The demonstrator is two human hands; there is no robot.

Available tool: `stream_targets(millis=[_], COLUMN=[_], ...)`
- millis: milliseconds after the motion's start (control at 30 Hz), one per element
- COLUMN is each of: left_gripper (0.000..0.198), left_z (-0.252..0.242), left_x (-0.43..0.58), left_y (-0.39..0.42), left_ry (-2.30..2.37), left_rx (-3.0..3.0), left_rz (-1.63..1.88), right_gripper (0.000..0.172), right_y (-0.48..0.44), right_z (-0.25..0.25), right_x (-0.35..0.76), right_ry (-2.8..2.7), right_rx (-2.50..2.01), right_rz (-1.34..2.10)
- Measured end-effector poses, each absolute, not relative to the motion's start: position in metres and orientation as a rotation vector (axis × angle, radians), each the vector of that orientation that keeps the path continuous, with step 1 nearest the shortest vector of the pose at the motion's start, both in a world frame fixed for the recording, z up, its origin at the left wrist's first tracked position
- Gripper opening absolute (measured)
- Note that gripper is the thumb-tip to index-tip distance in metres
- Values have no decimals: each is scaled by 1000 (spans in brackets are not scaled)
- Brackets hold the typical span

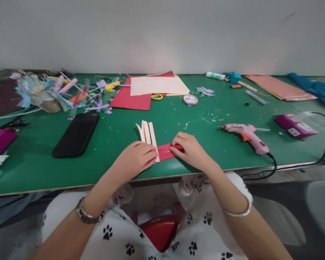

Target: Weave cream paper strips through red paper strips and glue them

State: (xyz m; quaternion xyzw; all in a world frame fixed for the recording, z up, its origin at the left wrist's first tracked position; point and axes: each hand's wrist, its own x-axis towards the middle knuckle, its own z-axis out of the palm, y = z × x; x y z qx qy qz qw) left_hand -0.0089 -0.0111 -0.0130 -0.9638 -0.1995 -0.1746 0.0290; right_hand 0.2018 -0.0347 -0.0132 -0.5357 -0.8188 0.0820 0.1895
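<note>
Red paper strips (164, 151) lie side by side near the table's front edge, crossed at their left end by cream paper strips (152, 134). The cream strips point away from me, and the leftmost one curls. My left hand (137, 156) rests over the place where the two colours meet and hides most of it; its fingers are bent, pressing on the paper. My right hand (191, 150) pinches the right end of a red strip between thumb and fingers.
A black phone (76, 135) lies to the left. On the right are a pink glue gun (245, 134) with a cord and a purple power block (295, 125). Behind the hands are red paper (132, 99), cream paper (157, 86), yellow-handled scissors (157, 96) and a round tin (190, 99).
</note>
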Motion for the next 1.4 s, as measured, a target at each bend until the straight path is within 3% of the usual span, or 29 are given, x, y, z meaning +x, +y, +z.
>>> stream_targets(millis=[633,967,1400], left_gripper=[34,38,63], left_z=[-7,-8,-16], left_x=[-26,-30,-35], left_y=[-2,3,0], left_ry=[-676,-633,-681], left_rx=[-3250,-3198,-3200], left_rz=[-238,-253,-66], right_gripper=[13,13,13], right_y=[-34,-34,-34], right_z=[-12,-12,-12], right_x=[203,204,205], right_ry=[-2307,-2316,-2297], right_rx=[-1511,-1518,-1507], right_rz=[276,286,311])
